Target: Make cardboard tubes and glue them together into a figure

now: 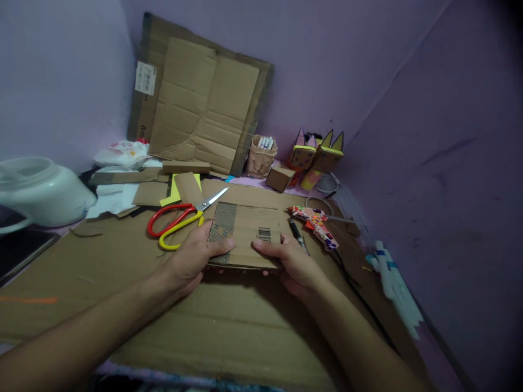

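Observation:
Between my two hands is a flat rectangular piece of cardboard (247, 226), with a printed tape strip on its left side and a barcode at its right. My left hand (195, 256) grips the left edge, thumb on top and fingers underneath. The right edge is in my right hand (292, 261), thumb likewise on top. Scissors (180, 218) with one red and one yellow handle lie just left of the cardboard, blades apart. A dark pen (298, 235) and a patterned glue gun (316, 224) rest to the right. Most fingertips are hidden under the cardboard.
A large cardboard sheet (183, 310) covers the table. Another folded sheet (204, 103) leans on the wall. Behind stand a paper bag of markers (261, 158), a small box (280, 178) and eared cardboard figures (322, 158). A white pitcher (44, 190) is left; glue sticks (394, 283) lie right.

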Available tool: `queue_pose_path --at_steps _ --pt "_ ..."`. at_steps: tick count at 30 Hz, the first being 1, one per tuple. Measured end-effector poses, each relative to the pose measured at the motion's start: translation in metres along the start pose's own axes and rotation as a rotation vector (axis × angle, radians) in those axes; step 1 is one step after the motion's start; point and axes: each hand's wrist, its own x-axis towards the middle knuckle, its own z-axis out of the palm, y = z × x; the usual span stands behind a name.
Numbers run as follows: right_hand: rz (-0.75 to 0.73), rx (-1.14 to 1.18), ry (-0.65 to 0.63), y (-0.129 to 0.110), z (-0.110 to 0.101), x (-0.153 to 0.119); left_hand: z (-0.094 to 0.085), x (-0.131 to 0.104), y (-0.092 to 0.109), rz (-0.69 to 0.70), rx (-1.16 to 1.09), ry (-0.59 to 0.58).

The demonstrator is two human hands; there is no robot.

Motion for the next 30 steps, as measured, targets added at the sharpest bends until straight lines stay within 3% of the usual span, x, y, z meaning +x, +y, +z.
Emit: queue_pose_path --at_steps 3,7,13,20,30 --pt "-0.048 0.069 -0.011 -0.002 0.0 0.0 0.001 -0.002 0.0 0.107 -0.002 -0.066" --pt "-0.208 0.194 0.006 -0.008 0.0 -0.002 0.003 -0.007 0.003 0.189 0.209 -0.115" --pt "-0.365 0.108 -0.006 -0.005 0.001 -0.006 0.002 -0.014 0.01 0.227 0.257 -0.054" --pt "-0.397 -0.056 -0.073 0.008 0.003 -0.011 0.001 -0.017 0.013 0.265 0.346 0.174" --pt "-0.451 -0.19 0.031 0.007 0.003 -0.013 0.003 -0.02 0.011 0.259 0.312 0.13"
